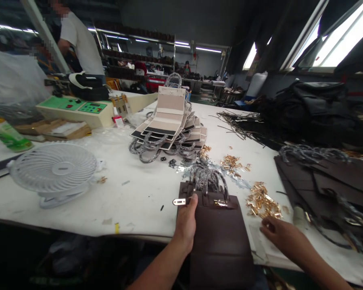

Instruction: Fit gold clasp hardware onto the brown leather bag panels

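A dark brown handbag panel (pixel 219 237) lies over the front edge of the table, its looped handles (pixel 210 181) wrapped in clear plastic. My left hand (pixel 186 225) grips its upper left side, thumb on top, beside a strap end with a gold metal plate (pixel 179 201). Another gold fitting (pixel 220 203) sits at the top right of the bag. Just in front of a heap of small gold fittings (pixel 263 201), my right hand (pixel 275 233) has its fingers curled together in a pinch. Whatever they may hold is too small to make out.
Beige-lined bag pieces with wrapped handles (pixel 171 106) are stacked mid-table. A white fan (pixel 60 169) and a green-panelled machine (pixel 75 108) stand to the left. More brown bags (pixel 345 177) lie at right. A person in a white shirt (pixel 81 40) stands behind.
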Tool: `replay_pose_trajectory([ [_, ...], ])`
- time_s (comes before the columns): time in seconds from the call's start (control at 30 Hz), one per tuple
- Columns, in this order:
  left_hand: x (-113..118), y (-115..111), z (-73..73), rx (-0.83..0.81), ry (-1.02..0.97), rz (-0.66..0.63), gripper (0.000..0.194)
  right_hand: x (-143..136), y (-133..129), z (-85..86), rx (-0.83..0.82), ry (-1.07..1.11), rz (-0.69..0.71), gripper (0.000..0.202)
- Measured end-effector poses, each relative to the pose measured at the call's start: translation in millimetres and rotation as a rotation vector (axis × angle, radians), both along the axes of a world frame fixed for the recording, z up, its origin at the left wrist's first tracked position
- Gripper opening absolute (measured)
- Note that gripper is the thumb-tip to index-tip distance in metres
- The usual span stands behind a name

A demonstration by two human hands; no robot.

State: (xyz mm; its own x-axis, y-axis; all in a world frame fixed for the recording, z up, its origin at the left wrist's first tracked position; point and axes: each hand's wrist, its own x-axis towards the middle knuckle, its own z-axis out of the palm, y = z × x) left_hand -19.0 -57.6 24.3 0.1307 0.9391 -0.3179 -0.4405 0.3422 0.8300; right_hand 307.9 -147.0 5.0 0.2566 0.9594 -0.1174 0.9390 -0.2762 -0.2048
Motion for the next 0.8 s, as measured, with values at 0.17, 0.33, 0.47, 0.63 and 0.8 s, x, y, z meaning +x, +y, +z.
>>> replay_pose_trajectory([
  [0.17,-3,-1,-1.3,0.013,0.040,-0.014,0.061,18,-8,-9.8,-0.031,0.129,-0.018,0.031],
  [0.33,-4,-2,-3.1,0.031,-0.016,-0.042,0.062,19,-9,-0.3,-0.011,0.217,0.004,0.022],
  [0.47,-4,-1,-5.6,0.043,0.006,-0.057,0.061,-14,-6,41.3,0.108,0.334,-0.068,0.030],
  [0.63,-2,-3,-2.5,0.082,-0.011,-0.019,0.057,-119,16,83.9,0.279,0.638,0.030,0.032],
  [0.8,-5,-5,0.0,0.116,-0.011,-0.027,0.053,-193,50,71.5,0.463,0.646,0.188,0.021],
])
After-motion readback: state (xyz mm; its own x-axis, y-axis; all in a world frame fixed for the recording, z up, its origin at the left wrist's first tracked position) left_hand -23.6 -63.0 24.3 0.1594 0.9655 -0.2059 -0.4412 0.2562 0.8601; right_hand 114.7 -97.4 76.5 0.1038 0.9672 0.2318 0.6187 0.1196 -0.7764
